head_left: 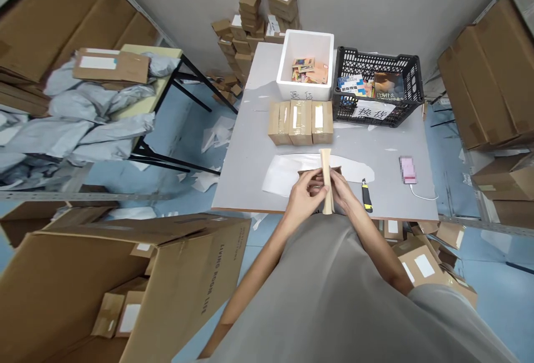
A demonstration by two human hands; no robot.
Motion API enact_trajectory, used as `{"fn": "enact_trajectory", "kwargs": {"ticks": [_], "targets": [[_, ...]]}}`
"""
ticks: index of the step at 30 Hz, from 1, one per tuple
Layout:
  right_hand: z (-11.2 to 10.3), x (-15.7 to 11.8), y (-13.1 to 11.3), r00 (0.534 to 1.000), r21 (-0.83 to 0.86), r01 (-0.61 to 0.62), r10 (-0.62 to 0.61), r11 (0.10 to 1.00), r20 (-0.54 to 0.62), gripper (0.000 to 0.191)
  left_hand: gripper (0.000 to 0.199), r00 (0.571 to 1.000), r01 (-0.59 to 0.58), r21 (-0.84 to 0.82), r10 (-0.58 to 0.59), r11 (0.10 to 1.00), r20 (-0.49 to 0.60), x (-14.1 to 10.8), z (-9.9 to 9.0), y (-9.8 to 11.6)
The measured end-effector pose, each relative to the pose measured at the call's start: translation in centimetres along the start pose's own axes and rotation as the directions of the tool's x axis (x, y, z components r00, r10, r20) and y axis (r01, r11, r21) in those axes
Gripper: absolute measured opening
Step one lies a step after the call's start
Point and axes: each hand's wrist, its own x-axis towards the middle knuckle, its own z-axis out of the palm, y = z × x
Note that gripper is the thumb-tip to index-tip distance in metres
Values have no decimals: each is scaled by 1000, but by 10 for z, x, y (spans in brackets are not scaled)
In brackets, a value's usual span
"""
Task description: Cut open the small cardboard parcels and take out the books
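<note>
A cream-coloured book (327,179) stands on edge between my hands at the table's front side, its narrow page edge facing up at me. My left hand (306,193) grips it from the left, fingers bent and a ring on one of them. On the other side my right hand (342,189) closes against it, with its fingertips partly hidden. Just behind both hands, a brown cardboard piece (337,170) shows in part. Under it lies a white sheet (277,177). To the right of my right hand rests a black and yellow utility knife (366,195).
Taped cartons (301,123) stand in a row on the table (242,168). Behind are a white foam box (306,89) and a black crate (377,108), both holding books. A phone (408,170) with a cable lies right. A large open carton (196,274) stands at left.
</note>
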Motion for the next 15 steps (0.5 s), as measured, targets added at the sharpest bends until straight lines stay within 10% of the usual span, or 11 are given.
{"fn": "enact_trajectory", "kwargs": {"ticks": [8,15], "targets": [[-21,-12,-18,988,-17,70,-72,997,-136,70,58,932,275,-272,-325,922,-162,15,-41,-33],[16,-28,-28,970,-221,224,-238,949,-39,68,71,898,346,-442,-429,828,-100,28,-15,-44]]}}
